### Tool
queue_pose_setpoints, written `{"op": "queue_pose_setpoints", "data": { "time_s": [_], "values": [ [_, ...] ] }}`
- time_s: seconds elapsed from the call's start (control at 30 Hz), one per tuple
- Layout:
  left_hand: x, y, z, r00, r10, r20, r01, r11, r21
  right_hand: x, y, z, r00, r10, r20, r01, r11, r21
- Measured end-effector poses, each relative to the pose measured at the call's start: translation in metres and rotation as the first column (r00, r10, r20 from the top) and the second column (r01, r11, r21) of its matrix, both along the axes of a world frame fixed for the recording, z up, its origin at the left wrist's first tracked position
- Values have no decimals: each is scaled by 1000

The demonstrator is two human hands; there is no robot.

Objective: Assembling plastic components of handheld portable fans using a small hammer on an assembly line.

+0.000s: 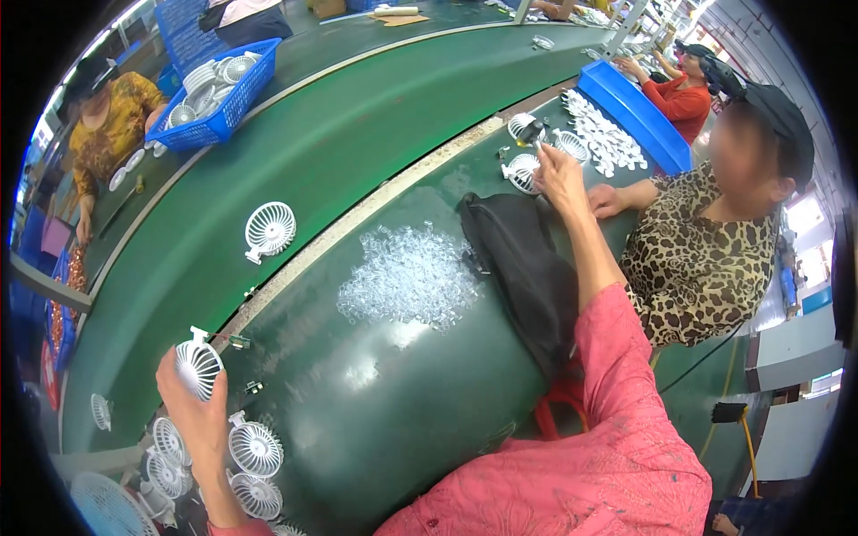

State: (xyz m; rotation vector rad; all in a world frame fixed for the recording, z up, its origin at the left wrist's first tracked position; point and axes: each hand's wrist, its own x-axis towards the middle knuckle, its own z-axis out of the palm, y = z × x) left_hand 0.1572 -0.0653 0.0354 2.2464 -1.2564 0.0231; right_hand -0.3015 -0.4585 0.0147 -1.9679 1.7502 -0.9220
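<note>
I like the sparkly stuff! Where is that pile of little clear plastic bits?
In the head view, the pile of clear plastic bits lies mid-table on the dark green table, just left of the black bag and right of the conveyor belt.

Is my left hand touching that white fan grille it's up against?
Touching. The head view shows the left hand gripping the white fan grille along its lower edge, fingers wrapped against the rim with no gap.

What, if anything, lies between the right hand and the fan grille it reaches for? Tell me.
Nothing visible does. The right hand is already at the white fan grille, touching or nearly so. The black bag and the heap of clear plastic parts lie nearer the person, beside the outstretched forearm. The left hand holds another white grille.
</note>
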Motion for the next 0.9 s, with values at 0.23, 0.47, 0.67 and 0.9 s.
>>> {"op": "queue_pose_setpoints", "data": {
  "time_s": [0.23,0.47,0.67,0.9],
  "values": [
    [22,-22,-11,997,76,-20,-77,997,-28,8,-19,-9,986,111,-124,-90,983,163],
    [63,-8,-21,991,65,117,-60,997,-44,36,79,60,861,149,486,-278,938,206],
    [69,-23,-26,975,-37,218,54,996,-73,73,173,79,726,90,682,-417,846,332],
    [49,-38,-13,984,-63,166,70,997,-34,95,197,68,634,179,753,-562,776,288]
  ]
}}
